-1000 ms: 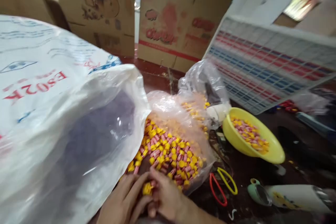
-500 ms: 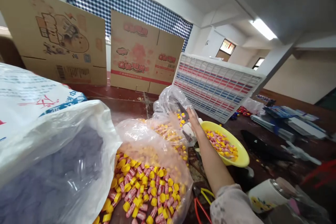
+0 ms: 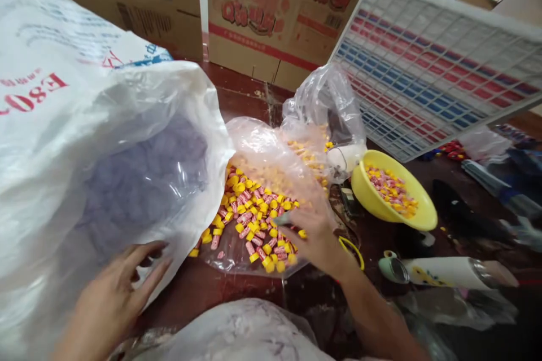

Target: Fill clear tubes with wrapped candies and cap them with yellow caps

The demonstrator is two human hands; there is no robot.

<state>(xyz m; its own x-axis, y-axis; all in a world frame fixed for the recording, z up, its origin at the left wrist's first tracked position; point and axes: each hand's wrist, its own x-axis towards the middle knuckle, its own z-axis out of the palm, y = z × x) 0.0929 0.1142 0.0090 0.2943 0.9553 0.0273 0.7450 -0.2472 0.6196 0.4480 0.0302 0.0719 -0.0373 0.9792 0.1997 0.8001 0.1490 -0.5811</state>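
My left hand [image 3: 112, 287] is at the front rim of a big white plastic sack [image 3: 199, 84], its thumb and fingers apart. Inside the sack shows a bluish-purple mass [image 3: 144, 175], blurred behind clear film. My right hand [image 3: 311, 237], smeared by motion, reaches over a pile of small pink-patterned pieces with yellow caps [image 3: 249, 220], fingers spread. A greyish spot shows at one fingertip; I cannot tell what it is. The pile spills from a clear plastic bag [image 3: 271, 141] lying on its side on the dark red table [image 3: 186, 287].
A yellow bowl [image 3: 359, 180] of similar pieces stands to the right. Behind it leans a white plastic grid crate [image 3: 406, 62]. A white flask [image 3: 444, 272] lies at the right, near a yellow loop handle [image 3: 353, 251]. Printed cardboard [image 3: 271, 39] stands along the back.
My right hand has come back from the clear bag beside the bowl to the near pile. My left hand has come into view by the sack. The view has tilted down.
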